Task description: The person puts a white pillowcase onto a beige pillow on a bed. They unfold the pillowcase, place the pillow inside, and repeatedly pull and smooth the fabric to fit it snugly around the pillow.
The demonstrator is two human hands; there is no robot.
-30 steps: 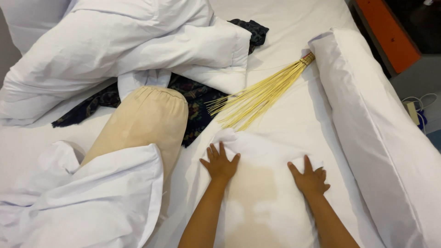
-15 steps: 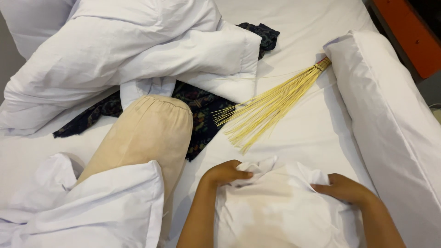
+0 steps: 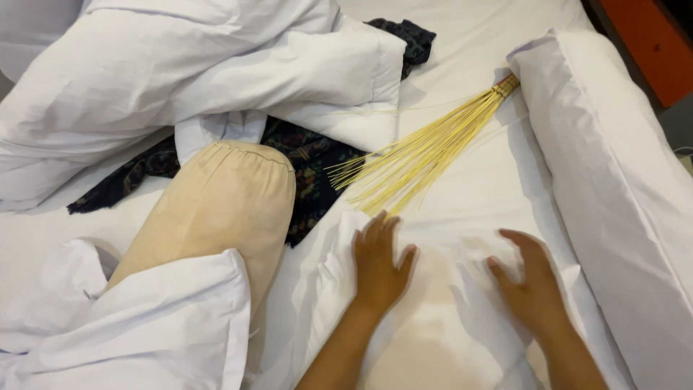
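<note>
My left hand [image 3: 379,261] lies flat, fingers spread, on a white pillow [image 3: 440,318] at the near edge of the bed. My right hand [image 3: 530,282] rests on the same pillow, fingers apart and blurred by motion. Neither hand holds anything. Just beyond my left fingertips lie the tips of a yellow stick broom [image 3: 422,155], its bound handle pointing to the far right. A tan bolster [image 3: 209,209] lies left of my left hand.
A crumpled white duvet [image 3: 195,72] fills the far left. A dark patterned cloth [image 3: 310,162] lies under it and the bolster. A long white pillow [image 3: 621,173] runs along the right edge. Another white pillow [image 3: 137,325] sits near left on the white sheet [image 3: 469,101].
Half a second ago both hands were bunching the pillow's cloth with curled fingers. Now they are flat and spread on it, and the cloth lies smoother.
</note>
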